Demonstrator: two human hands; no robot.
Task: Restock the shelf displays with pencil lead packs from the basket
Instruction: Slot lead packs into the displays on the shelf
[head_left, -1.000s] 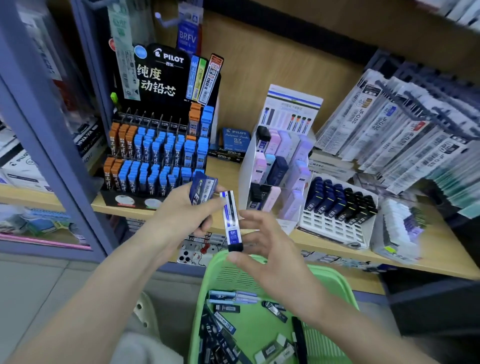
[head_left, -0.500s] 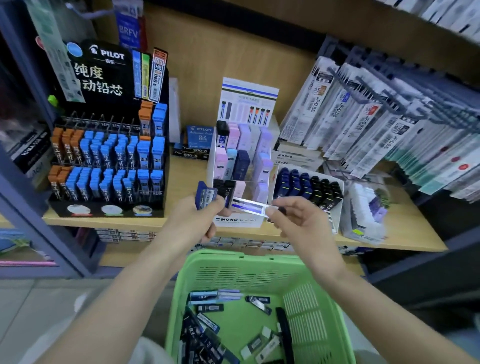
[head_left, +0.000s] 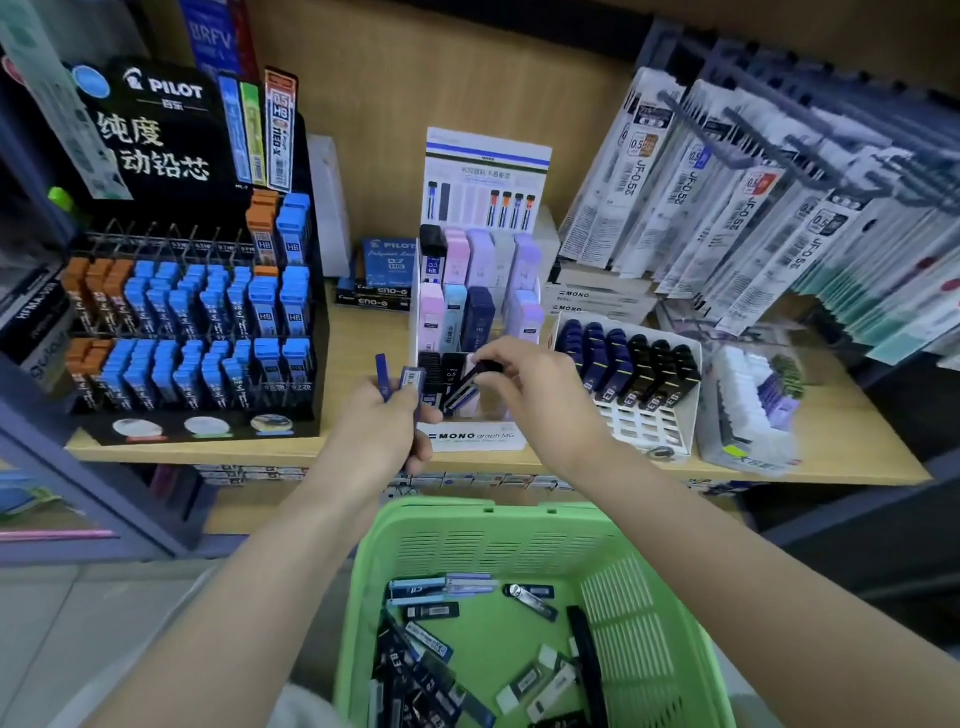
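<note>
Since half a second ago the lead pack (head_left: 470, 388) has left the gap between the two hands, where it lay near flat, and gone forward to the MONO stand (head_left: 470, 439). Now it's tilted, black cap up, lower end down among the front-row slots. Right hand (head_left: 540, 397) alone has it, thumb and fingertips pinching the capped end; holding it high like that leaves the bottom free to find a slot, I'd guess. Can't tell whether the foot is already seated or just leaning on the neighbouring packs, since hand and blur hide it. Left hand (head_left: 382, 431) sits just beside the stand's left edge, fingers curled round a few spare packs (head_left: 410, 383), dark blue, upright in a loose fan. They're likely kept there as ready supply so the right hand needn't go down for the next one. Stand is tiered, with pastel and navy cases in the upper rows and black-topped ones in front, so this pack looks to be joining its like at the front. Stand is on the wooden shelf (head_left: 363, 338), between the black Pilot rack (head_left: 197, 332) full of blue and orange cases on the left and a white tray (head_left: 647, 434) of navy and black packs on the right. Below the shelf edge, between the forearms, is the green basket (head_left: 639, 597), with plenty of loose packs (head_left: 415, 649) on its bottom, so restocking looks far from done.
</note>
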